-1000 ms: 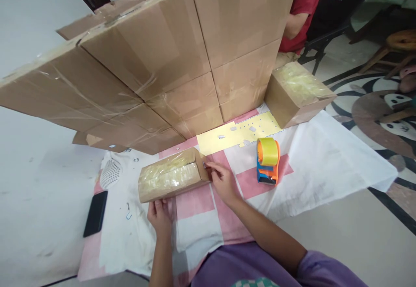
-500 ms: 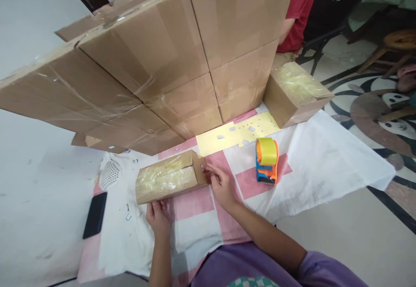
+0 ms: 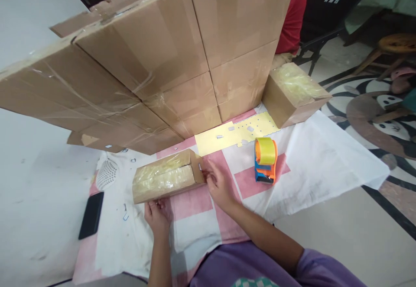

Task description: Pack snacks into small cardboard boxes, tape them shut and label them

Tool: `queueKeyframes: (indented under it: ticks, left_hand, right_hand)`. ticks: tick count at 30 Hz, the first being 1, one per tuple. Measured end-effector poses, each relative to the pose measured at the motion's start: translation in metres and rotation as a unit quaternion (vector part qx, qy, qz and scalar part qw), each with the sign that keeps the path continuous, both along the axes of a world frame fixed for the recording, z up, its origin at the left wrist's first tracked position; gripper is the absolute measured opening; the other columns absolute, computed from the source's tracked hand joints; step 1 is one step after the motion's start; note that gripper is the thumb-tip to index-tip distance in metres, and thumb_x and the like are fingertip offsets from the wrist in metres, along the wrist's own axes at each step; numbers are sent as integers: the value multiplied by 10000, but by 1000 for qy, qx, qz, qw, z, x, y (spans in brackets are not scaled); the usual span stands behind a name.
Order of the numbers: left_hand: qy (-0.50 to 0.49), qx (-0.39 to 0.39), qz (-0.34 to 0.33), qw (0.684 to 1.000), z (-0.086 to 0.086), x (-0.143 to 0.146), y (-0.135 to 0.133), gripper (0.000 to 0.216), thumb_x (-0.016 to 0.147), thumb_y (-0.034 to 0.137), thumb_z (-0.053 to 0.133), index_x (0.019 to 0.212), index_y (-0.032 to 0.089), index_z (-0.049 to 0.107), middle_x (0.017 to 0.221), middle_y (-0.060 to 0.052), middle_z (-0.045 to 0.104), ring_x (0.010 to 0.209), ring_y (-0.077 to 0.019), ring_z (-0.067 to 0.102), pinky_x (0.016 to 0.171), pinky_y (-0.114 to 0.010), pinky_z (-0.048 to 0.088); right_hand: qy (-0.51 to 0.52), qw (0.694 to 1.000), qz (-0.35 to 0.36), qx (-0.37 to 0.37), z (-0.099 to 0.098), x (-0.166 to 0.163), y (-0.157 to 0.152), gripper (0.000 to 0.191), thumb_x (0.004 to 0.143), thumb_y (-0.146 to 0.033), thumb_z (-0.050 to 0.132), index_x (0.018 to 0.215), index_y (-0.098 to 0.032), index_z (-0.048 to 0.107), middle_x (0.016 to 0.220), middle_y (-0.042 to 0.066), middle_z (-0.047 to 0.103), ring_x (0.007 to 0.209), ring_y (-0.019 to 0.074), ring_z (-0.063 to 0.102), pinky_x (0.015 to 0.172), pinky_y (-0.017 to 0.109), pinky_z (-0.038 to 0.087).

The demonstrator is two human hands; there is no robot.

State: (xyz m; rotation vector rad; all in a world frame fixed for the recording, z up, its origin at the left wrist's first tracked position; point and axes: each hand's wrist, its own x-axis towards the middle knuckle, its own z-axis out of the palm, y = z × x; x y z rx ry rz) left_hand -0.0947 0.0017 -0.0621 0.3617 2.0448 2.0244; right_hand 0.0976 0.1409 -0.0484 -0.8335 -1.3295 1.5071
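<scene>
A small cardboard box [image 3: 164,178] with shiny yellowish tape over its top lies lengthwise before me. My left hand [image 3: 157,214] has its fingers curled against the lower near edge, towards the left end. At the right end, beside a small pale sticker [image 3: 200,166], my right hand [image 3: 220,186] grips with bent fingers; its fingertips are partly hidden. To the right stands an orange and blue tape dispenser [image 3: 265,160] with a yellow roll, touched by neither hand.
Stacked large cartons [image 3: 182,49] form a wall behind. A yellow sheet [image 3: 214,139] with small stickers lies at their foot. Another taped box [image 3: 294,94] stands at right. A black phone [image 3: 91,215] and a white perforated piece [image 3: 107,174] lie left. A person's red sleeve [image 3: 294,16] shows behind.
The view has shifted slightly. My right fingers have bent a little at the box's right end. The person's red sleeve behind has moved left, and the forearm no longer shows.
</scene>
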Motion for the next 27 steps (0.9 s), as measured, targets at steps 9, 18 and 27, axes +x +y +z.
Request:
queueKeyframes:
  ticks: [9, 18, 27]
  left_hand:
    - [-34, 14, 11, 999, -4, -3, -2, 469, 768, 610, 735, 816, 203, 508, 663, 76, 474, 554, -59, 422, 507, -186, 342]
    - [-42, 21, 13, 999, -9, -7, -3, 521, 732, 661, 751, 872, 196, 561, 687, 70, 487, 583, -59, 438, 525, -175, 359]
    - [-37, 21, 2, 999, -5, -4, -3, 521, 737, 659, 753, 812, 188, 544, 671, 71, 485, 581, -59, 434, 529, -177, 360]
  right_hand:
    - [23, 1000, 10, 5, -7, -1, -8, 616, 909, -95, 467, 1485, -312, 485, 1336, 48, 670, 1243, 220, 638, 1073, 439, 536]
    - [33, 999, -2, -27, -7, -4, -6, 565, 886, -111, 470, 1427, -258, 537, 1175, 64, 724, 1109, 209, 695, 977, 400, 584]
    - [18, 999, -10, -34, -1, -1, -5, 496, 905, -155, 478, 1387, -243, 556, 1128, 73, 719, 1085, 222, 689, 954, 407, 585]
